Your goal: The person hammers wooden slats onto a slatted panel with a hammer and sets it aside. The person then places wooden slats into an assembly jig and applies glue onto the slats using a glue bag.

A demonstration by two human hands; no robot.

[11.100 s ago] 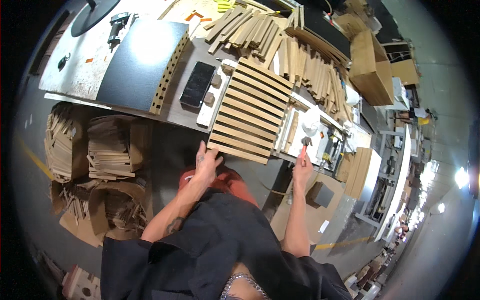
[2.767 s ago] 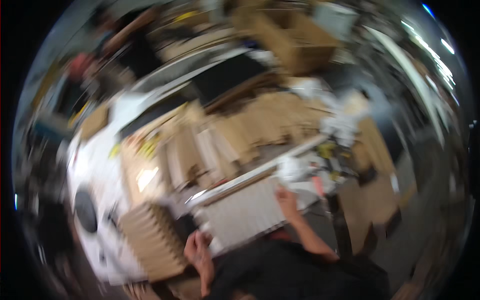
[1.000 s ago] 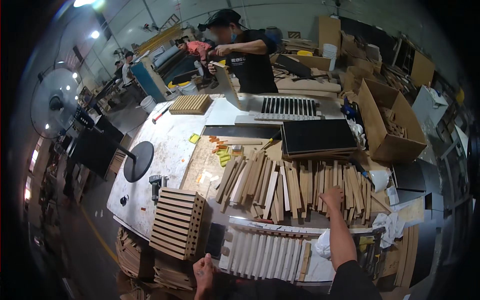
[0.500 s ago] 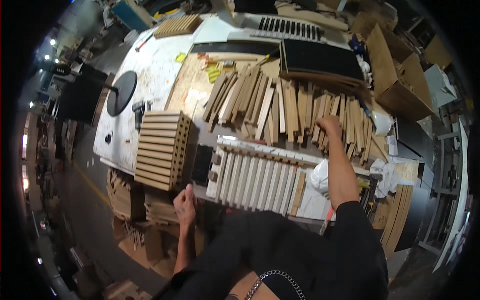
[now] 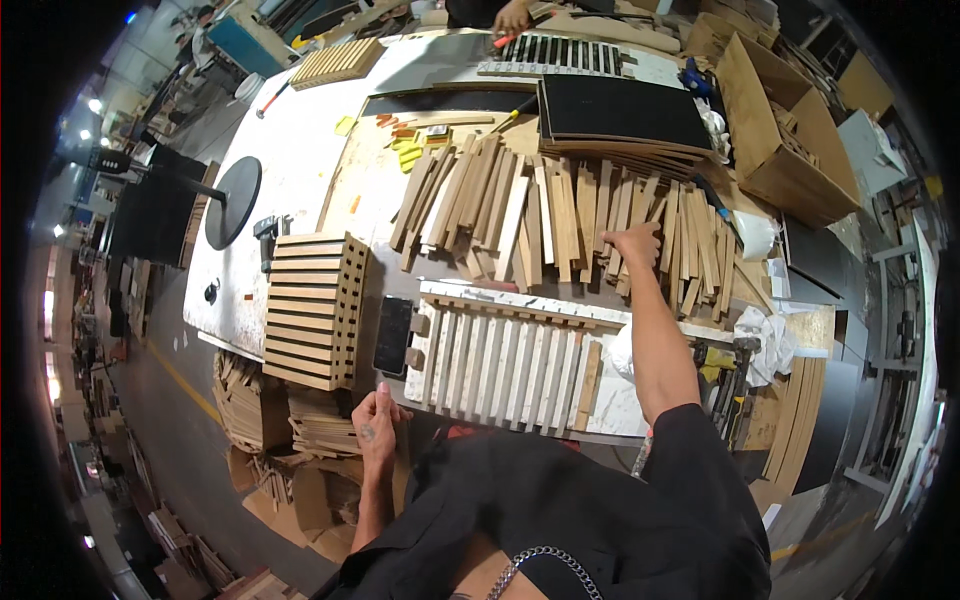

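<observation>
My right hand [image 5: 634, 243] reaches out over a spread of loose wooden slats [image 5: 560, 215] lying side by side on the workbench, its fingers curled onto the slat ends. My left hand [image 5: 377, 419] rests at the bench's near edge, just below a white jig [image 5: 500, 358] with ribbed slots; one wooden slat [image 5: 589, 381] lies in the jig's right end. A finished slatted wood panel stack [image 5: 313, 308] sits left of the jig, with a black phone-like slab [image 5: 392, 335] between them.
Black panels [image 5: 620, 113] are stacked at the far side of the bench, a cardboard box [image 5: 780, 130] at the right. Another person's hand [image 5: 512, 17] works at the far edge. Offcut piles [image 5: 285, 425] lie under the bench. A round black disc [image 5: 231, 202] sits left.
The view has tilted down toward the bench. My right hand stays on the loose slats; my left hand has come up to the bench's near edge.
</observation>
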